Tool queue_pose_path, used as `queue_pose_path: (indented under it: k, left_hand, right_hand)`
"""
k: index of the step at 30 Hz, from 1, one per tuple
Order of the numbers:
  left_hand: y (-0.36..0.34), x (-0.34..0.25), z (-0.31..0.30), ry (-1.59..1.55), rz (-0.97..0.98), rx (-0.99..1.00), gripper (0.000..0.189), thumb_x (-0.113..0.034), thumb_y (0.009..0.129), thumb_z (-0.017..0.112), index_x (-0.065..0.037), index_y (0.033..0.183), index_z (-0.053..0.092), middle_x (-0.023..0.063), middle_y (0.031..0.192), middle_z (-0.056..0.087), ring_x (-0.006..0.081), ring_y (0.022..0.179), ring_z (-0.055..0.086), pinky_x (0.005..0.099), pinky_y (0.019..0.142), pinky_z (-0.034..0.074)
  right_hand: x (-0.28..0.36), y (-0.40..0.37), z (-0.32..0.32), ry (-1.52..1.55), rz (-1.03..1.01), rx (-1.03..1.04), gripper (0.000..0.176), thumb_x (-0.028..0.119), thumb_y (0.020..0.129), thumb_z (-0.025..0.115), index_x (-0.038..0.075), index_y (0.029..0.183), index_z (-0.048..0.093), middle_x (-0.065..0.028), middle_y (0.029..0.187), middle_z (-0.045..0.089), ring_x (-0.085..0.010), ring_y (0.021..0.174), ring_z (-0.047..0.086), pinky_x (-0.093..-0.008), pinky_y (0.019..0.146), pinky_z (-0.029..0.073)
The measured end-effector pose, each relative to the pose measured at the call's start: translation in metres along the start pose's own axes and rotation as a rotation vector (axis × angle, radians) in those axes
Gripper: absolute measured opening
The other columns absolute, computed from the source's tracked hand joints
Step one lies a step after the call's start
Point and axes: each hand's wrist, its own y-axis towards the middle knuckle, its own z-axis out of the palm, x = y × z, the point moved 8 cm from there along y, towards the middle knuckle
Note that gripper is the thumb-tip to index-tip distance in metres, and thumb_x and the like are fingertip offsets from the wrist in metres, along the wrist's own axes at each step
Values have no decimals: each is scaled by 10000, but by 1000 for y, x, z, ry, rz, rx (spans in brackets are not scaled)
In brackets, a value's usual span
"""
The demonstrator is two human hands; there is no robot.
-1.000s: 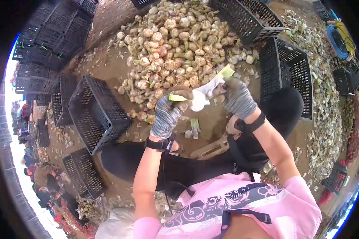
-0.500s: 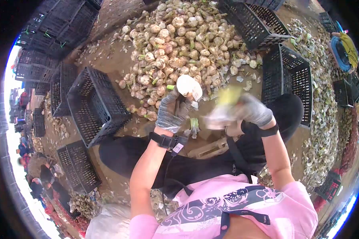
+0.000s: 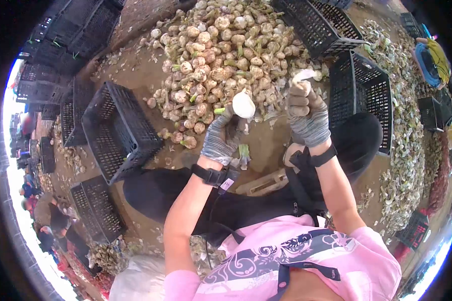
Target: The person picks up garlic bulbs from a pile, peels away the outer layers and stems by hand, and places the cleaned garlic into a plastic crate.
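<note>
In the head view my left hand (image 3: 221,136), in a grey knit glove, is closed around a garlic bulb (image 3: 244,105). The bulb is smooth and white, with its green stem poking out to the left. My right hand (image 3: 307,116), gloved the same way, is raised to the right with its fingers curled. A curved white piece of garlic skin (image 3: 303,76) shows at its fingertips. Beyond both hands lies a big heap of unpeeled garlic bulbs (image 3: 221,60). A cut green stem piece (image 3: 244,154) is on the ground just below my left hand.
Black plastic crates stand at the left (image 3: 116,131), at the right (image 3: 361,95) and at the upper right (image 3: 321,27). Stacked crates (image 3: 75,30) are at the far left. Peelings (image 3: 407,150) cover the ground on the right. Other people (image 3: 60,220) sit at the far left.
My right hand has swung up and away from my lap, and the blurred yellow and white thing by it no longer shows. My left hand has shifted slightly right and down with the bulb.
</note>
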Motion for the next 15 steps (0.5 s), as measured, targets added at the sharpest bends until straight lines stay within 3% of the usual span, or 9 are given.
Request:
queue_pose_path:
  k: [2, 4, 5, 7, 10, 11, 13, 14, 15]
  left_hand:
    - [4, 2, -8, 25, -21, 20, 266, -159, 816, 584, -2, 1027, 546, 76, 957, 594, 146, 847, 577, 257, 721, 526]
    - [2, -3, -17, 25, 52, -78, 301, -183, 818, 582, -2, 1052, 528, 88, 966, 581, 176, 862, 573, 309, 759, 521]
    - [2, -4, -21, 26, 54, -86, 301, -183, 818, 582, -2, 1052, 528, 88, 966, 581, 176, 862, 573, 309, 759, 521]
    - [2, -3, -41, -27, -22, -175, 324, -217, 808, 595, -6, 1041, 520, 112, 974, 565, 226, 870, 568, 350, 761, 519]
    - [-4, -32, -74, -369, 65, -302, 302, -269, 810, 570, -34, 991, 511, 133, 948, 562, 259, 850, 567, 380, 725, 516]
    - [-8, -62, -99, -177, 245, -321, 290, -248, 803, 546, -34, 993, 502, 118, 912, 570, 255, 836, 571, 378, 713, 520]
    - [-25, -118, -144, -329, 469, -476, 262, -253, 824, 485, -38, 971, 511, 91, 907, 580, 233, 816, 572, 357, 684, 527]
    - [-42, -152, -162, -311, 624, -499, 266, -203, 789, 526, -16, 978, 522, 143, 918, 574, 272, 817, 565, 431, 715, 522]
    - [-65, -182, -155, -200, 816, -459, 280, -236, 815, 506, -6, 972, 525, 153, 939, 572, 273, 838, 562, 425, 750, 519]
  right_hand:
    - [10, -3, -17, -591, -18, -236, 267, 119, 775, 599, 2, 1008, 541, -29, 842, 558, -141, 709, 506, -249, 602, 448]
    - [17, -4, -32, -1747, -136, -402, 290, 188, 780, 612, 9, 1003, 565, -54, 891, 602, -176, 805, 555, -304, 686, 465]
    - [13, -4, -34, -2164, -250, -312, 291, 230, 788, 602, 21, 989, 582, -110, 941, 623, -231, 877, 582, -336, 757, 451]
    - [9, -4, -62, -2114, -154, -370, 294, 230, 785, 599, 22, 992, 581, -139, 937, 617, -261, 868, 585, -345, 752, 451]
    - [-6, -4, -80, -2069, 46, -496, 295, 232, 780, 586, 22, 988, 582, -193, 882, 609, -326, 821, 583, -355, 734, 453]
    - [-9, -8, -90, -2092, 62, -472, 297, 237, 779, 582, 21, 983, 583, -192, 866, 611, -325, 810, 585, -358, 724, 453]
    - [-14, -15, -116, -2028, 198, -520, 301, 248, 775, 581, 22, 974, 586, -188, 839, 617, -325, 789, 587, -361, 702, 453]
    - [-16, -19, -125, -2017, 219, -514, 301, 248, 775, 581, 22, 974, 586, -188, 839, 617, -325, 789, 587, -361, 702, 453]
    - [-17, -24, -137, -1994, 240, -527, 299, 248, 776, 581, 24, 974, 586, -186, 845, 617, -327, 782, 586, -362, 698, 453]
